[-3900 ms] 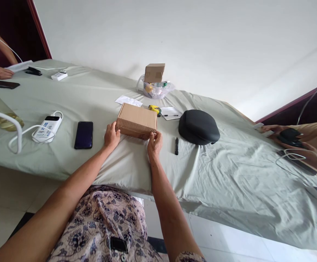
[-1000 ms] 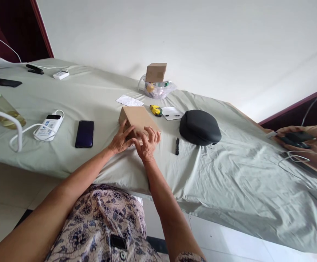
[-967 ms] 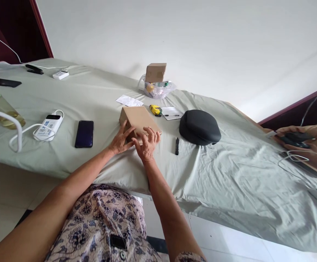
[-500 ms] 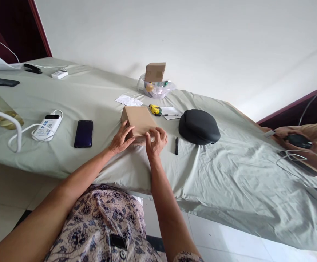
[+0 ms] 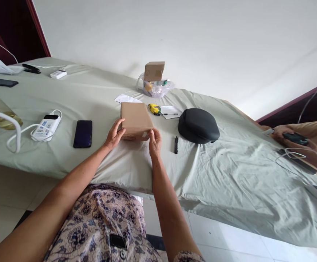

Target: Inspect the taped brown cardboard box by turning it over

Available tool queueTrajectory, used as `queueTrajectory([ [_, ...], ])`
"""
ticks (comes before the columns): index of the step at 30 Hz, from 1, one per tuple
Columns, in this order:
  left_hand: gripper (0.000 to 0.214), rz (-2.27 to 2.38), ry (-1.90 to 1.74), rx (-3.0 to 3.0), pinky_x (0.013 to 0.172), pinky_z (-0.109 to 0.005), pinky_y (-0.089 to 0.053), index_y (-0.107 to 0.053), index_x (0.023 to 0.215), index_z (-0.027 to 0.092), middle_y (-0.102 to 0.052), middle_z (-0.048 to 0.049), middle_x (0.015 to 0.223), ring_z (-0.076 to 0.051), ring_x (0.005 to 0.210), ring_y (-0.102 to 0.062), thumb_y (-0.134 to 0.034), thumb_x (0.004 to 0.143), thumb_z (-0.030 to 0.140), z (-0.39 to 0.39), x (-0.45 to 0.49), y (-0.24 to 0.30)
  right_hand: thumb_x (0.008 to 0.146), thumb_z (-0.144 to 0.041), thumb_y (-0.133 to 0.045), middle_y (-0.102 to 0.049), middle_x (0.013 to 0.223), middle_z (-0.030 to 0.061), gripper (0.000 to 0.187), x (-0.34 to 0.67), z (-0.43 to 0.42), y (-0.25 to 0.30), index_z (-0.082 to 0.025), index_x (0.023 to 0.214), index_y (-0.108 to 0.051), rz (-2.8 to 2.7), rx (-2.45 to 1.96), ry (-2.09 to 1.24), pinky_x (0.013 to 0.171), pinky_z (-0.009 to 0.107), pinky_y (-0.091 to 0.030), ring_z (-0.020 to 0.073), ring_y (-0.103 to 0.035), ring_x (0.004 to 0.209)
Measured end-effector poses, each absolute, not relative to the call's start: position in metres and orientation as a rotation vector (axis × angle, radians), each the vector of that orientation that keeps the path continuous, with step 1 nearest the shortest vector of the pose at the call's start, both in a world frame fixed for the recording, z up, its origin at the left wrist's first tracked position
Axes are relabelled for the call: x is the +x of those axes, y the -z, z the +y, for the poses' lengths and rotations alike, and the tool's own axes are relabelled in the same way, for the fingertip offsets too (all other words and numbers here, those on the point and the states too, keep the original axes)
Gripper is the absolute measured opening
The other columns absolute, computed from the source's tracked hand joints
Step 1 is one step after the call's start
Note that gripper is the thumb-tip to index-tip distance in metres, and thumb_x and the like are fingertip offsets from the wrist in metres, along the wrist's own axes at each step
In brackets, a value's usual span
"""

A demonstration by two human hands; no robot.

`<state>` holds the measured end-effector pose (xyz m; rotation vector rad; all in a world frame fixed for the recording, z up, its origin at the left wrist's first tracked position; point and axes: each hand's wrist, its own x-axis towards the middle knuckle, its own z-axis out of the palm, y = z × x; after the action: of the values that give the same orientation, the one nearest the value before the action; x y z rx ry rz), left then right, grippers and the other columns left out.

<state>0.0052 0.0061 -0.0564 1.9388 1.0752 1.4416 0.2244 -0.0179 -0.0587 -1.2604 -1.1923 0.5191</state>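
A brown cardboard box [image 5: 137, 115] sits between my hands on the cloth-covered table, its flat top closed. My left hand [image 5: 114, 135] grips the box at its left side, thumb at the front edge and fingers along the side. At the front right corner my right hand [image 5: 155, 142] holds the box with thumb and fingers, beside a small pale patch on the front face. The fingertips of my right hand are partly hidden. Right of this hand lies a black marker [image 5: 176, 145], untouched.
A black case [image 5: 198, 125], yellow tape measure [image 5: 154, 109], papers and pen stand beyond. Farther back, a smaller box [image 5: 154, 71] rests on a plastic basket [image 5: 158, 89]. Left are a phone [image 5: 82, 134], power strip [image 5: 47, 127] and bottle [image 5: 2, 112]. Another person's hand [image 5: 282, 134] is at right.
The box has turned slightly and its front face shows more. My right hand has moved from the front edge to the right corner; my left hand has shifted a little left.
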Motion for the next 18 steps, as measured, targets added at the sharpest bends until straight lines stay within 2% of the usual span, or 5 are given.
queueTrajectory([
  [7,0.075,1.060,-1.429,1.710,0.102,-0.038,-0.054,-0.043,0.149,0.024,-0.064,-0.0119,0.131,-0.026,0.119,-0.063,-0.041,0.093,0.075,0.011,-0.002,0.053,0.087,-0.069,-0.051,-0.071,0.122,0.0142,0.067,0.224,-0.017,0.060,-0.014,0.121,-0.070,-1.246,-1.267,-0.544,0.093,0.040,-0.052,0.0251,-0.065,0.103],
  [11,0.077,1.074,-1.469,1.541,0.086,-0.036,-0.058,-0.043,0.151,0.027,-0.067,-0.0091,0.111,-0.023,0.099,-0.067,-0.042,0.092,0.077,0.016,-0.002,0.055,0.087,-0.067,-0.053,-0.073,0.114,0.0121,0.068,0.224,-0.017,0.062,-0.015,0.129,-0.067,-1.250,-1.277,-0.600,0.087,0.038,-0.054,0.0218,-0.067,0.091],
  [14,0.078,0.998,-1.509,1.370,0.084,-0.034,-0.057,-0.044,0.150,0.029,-0.066,-0.0099,0.121,-0.023,0.106,-0.066,-0.047,0.089,0.079,0.019,-0.002,0.055,0.087,-0.068,-0.053,-0.073,0.100,0.0080,0.069,0.223,-0.018,0.061,-0.017,0.133,-0.064,-1.264,-1.265,-0.656,0.076,0.034,-0.055,0.0194,-0.066,0.081],
  [18,0.083,0.679,-1.545,1.074,0.087,-0.033,-0.056,-0.050,0.145,0.032,-0.059,-0.0081,0.141,-0.027,0.122,-0.060,-0.073,0.077,0.073,0.021,-0.002,0.052,0.088,-0.069,-0.058,-0.068,0.089,0.0037,0.065,0.219,-0.020,0.060,-0.023,0.134,-0.063,-1.310,-1.067,-0.643,0.068,0.030,-0.054,0.0175,-0.063,0.077],
])
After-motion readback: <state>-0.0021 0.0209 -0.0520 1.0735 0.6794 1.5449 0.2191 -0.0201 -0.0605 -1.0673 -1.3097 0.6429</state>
